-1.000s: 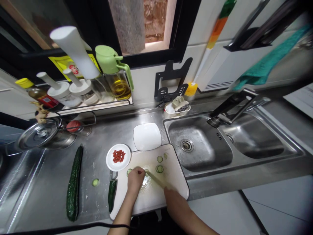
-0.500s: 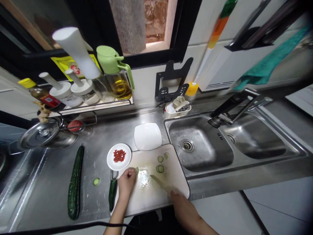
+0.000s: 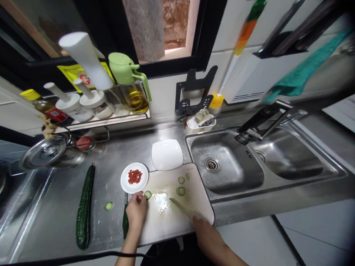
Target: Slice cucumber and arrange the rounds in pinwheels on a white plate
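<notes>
My left hand (image 3: 136,211) is over the left side of the white cutting board (image 3: 163,232), its fingers pinching a cucumber slice (image 3: 148,195) at the fingertips. A knife (image 3: 180,207) is gripped in my right hand (image 3: 208,234); its blade points up and left above the board. Several thin cucumber slices (image 3: 181,180) lie near the board's upper right. Partly behind my left hand, a cut piece of cucumber (image 3: 125,223) rests at the board's left edge. Just above that hand stands a small white plate (image 3: 124,181) of red dried bits.
A whole cucumber (image 3: 85,207) and a cut cucumber end (image 3: 108,205) lie on the steel counter to the left. A white square dish (image 3: 167,154) sits behind the board. The sink (image 3: 227,162) is to the right. An oil jug (image 3: 130,83) and jars line the rack.
My left hand has moved left with the cucumber slice, toward the small plate, and now covers more of the cut cucumber. My right hand and the knife have barely moved.
</notes>
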A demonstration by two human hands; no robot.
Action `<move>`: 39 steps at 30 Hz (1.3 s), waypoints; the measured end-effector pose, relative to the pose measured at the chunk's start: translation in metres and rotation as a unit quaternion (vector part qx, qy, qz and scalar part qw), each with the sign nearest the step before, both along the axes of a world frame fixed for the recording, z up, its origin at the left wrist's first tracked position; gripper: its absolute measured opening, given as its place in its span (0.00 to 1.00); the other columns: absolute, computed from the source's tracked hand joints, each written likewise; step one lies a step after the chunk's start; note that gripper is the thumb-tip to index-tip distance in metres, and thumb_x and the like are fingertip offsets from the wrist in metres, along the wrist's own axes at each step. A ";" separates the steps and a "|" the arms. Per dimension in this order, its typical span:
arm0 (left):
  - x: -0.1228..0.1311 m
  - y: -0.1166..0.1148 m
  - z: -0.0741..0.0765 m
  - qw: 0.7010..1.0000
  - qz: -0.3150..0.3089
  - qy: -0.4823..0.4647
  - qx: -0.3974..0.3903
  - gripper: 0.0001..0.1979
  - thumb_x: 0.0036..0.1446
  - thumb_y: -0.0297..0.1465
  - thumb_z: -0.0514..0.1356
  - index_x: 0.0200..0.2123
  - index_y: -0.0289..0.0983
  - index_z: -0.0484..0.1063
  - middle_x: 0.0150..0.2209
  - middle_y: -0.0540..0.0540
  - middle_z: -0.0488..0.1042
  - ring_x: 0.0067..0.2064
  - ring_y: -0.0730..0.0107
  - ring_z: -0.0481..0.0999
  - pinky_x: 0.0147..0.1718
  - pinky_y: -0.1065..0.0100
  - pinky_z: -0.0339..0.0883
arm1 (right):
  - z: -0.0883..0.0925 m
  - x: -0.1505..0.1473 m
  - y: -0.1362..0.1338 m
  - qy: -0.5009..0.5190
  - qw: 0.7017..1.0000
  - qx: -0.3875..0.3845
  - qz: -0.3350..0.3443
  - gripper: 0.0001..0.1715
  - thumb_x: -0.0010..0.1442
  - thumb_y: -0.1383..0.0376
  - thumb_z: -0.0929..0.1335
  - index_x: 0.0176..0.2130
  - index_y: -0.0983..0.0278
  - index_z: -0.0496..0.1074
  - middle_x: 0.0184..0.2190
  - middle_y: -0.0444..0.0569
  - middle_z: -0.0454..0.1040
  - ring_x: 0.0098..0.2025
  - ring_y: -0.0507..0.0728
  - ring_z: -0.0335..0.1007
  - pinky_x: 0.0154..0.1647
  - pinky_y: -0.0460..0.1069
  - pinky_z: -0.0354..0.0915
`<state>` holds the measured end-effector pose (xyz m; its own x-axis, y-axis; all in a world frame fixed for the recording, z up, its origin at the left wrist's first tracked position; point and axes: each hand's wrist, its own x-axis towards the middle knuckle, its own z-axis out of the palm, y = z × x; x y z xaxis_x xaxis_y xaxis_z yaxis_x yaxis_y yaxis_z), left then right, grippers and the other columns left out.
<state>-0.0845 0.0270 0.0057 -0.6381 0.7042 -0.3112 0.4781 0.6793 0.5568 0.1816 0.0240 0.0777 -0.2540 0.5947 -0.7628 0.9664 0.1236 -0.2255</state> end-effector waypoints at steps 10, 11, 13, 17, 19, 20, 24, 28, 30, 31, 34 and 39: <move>0.070 0.054 0.010 0.950 -0.292 -0.092 0.064 0.07 0.50 0.30 0.58 0.33 0.37 0.73 0.30 0.49 0.71 0.31 0.72 0.69 0.34 0.71 0.62 | -0.007 0.000 -0.007 0.007 0.999 0.052 -0.003 0.30 0.55 0.78 0.55 0.54 0.69 0.67 0.44 0.58 0.75 0.45 0.60 0.72 0.43 0.49 0.65; 0.078 0.061 0.011 0.939 -0.325 -0.098 0.053 0.08 0.49 0.27 0.58 0.34 0.38 0.73 0.32 0.49 0.72 0.33 0.72 0.70 0.36 0.71 0.62 | -0.006 0.000 -0.007 0.004 0.998 0.055 -0.006 0.29 0.56 0.78 0.55 0.53 0.70 0.68 0.44 0.58 0.75 0.45 0.60 0.72 0.43 0.49 0.65; 0.093 0.071 0.013 0.920 -0.381 -0.097 0.014 0.12 0.47 0.24 0.58 0.37 0.38 0.74 0.35 0.48 0.72 0.37 0.71 0.70 0.39 0.71 0.62 | -0.005 -0.002 -0.006 0.000 0.998 0.055 -0.011 0.29 0.56 0.78 0.55 0.52 0.69 0.68 0.44 0.59 0.75 0.45 0.60 0.72 0.43 0.48 0.65; 0.108 0.080 0.012 0.894 -0.441 -0.074 -0.024 0.14 0.49 0.23 0.55 0.38 0.38 0.74 0.39 0.45 0.71 0.41 0.69 0.71 0.42 0.70 0.62 | 0.001 -0.005 -0.003 -0.023 0.999 0.034 -0.016 0.28 0.57 0.78 0.54 0.52 0.68 0.68 0.44 0.59 0.75 0.44 0.59 0.72 0.41 0.48 0.66; 0.110 0.081 0.011 0.888 -0.454 -0.067 -0.029 0.13 0.50 0.23 0.54 0.37 0.39 0.75 0.39 0.45 0.71 0.41 0.68 0.71 0.42 0.70 0.62 | 0.004 -0.006 -0.002 -0.029 0.999 0.029 -0.009 0.28 0.57 0.78 0.54 0.52 0.68 0.68 0.44 0.59 0.75 0.44 0.59 0.72 0.41 0.49 0.66; 0.110 0.081 0.011 0.886 -0.459 -0.065 -0.031 0.13 0.50 0.23 0.54 0.36 0.39 0.75 0.39 0.46 0.71 0.41 0.68 0.71 0.41 0.70 0.62 | 0.005 -0.006 -0.002 -0.030 0.999 0.030 -0.006 0.28 0.58 0.78 0.54 0.52 0.68 0.68 0.44 0.58 0.75 0.45 0.59 0.72 0.42 0.49 0.66; 0.110 0.080 0.010 0.883 -0.465 -0.065 -0.028 0.13 0.49 0.22 0.53 0.36 0.39 0.74 0.39 0.46 0.71 0.41 0.69 0.70 0.41 0.70 0.62 | 0.005 -0.005 -0.002 -0.026 0.999 0.039 -0.009 0.26 0.57 0.78 0.55 0.51 0.67 0.69 0.44 0.59 0.74 0.45 0.59 0.72 0.42 0.48 0.66; 0.111 0.080 0.009 0.888 -0.456 -0.053 -0.027 0.12 0.48 0.22 0.54 0.35 0.38 0.72 0.38 0.46 0.70 0.40 0.69 0.70 0.40 0.71 0.62 | 0.002 -0.004 -0.003 -0.020 0.999 0.043 -0.015 0.26 0.57 0.78 0.55 0.51 0.67 0.69 0.43 0.58 0.75 0.44 0.59 0.73 0.41 0.48 0.66; 0.111 0.081 0.008 0.886 -0.459 -0.049 -0.029 0.09 0.48 0.22 0.55 0.33 0.38 0.71 0.38 0.46 0.69 0.39 0.70 0.70 0.39 0.71 0.61 | 0.001 -0.004 -0.002 -0.020 0.999 0.047 -0.014 0.27 0.57 0.78 0.55 0.51 0.68 0.69 0.43 0.58 0.75 0.43 0.59 0.73 0.41 0.48 0.66; 0.111 0.081 0.008 0.885 -0.462 -0.051 -0.030 0.08 0.48 0.22 0.55 0.32 0.38 0.71 0.37 0.46 0.69 0.38 0.70 0.70 0.38 0.71 0.61 | 0.001 -0.004 -0.002 -0.021 0.999 0.046 -0.013 0.27 0.57 0.78 0.54 0.50 0.68 0.69 0.43 0.59 0.75 0.44 0.59 0.73 0.41 0.49 0.66; 0.111 0.082 0.009 0.884 -0.464 -0.055 -0.031 0.08 0.48 0.22 0.55 0.30 0.38 0.70 0.35 0.47 0.70 0.38 0.70 0.70 0.37 0.72 0.60 | 0.002 -0.004 -0.002 -0.026 0.999 0.038 -0.008 0.27 0.57 0.78 0.54 0.51 0.69 0.68 0.44 0.59 0.75 0.44 0.59 0.72 0.41 0.49 0.65; 0.109 0.085 0.014 0.886 -0.458 -0.056 -0.040 0.08 0.47 0.22 0.56 0.30 0.37 0.71 0.32 0.48 0.72 0.35 0.70 0.70 0.35 0.72 0.59 | 0.003 -0.004 0.000 -0.025 0.999 0.030 -0.002 0.28 0.57 0.79 0.54 0.52 0.69 0.67 0.45 0.58 0.74 0.46 0.59 0.71 0.44 0.49 0.65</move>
<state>0.0248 0.1120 0.0201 0.2271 0.8842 -0.4082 0.7943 0.0743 0.6029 0.1778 0.0236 0.0808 -0.2131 0.6411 -0.7373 0.9770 0.1309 -0.1685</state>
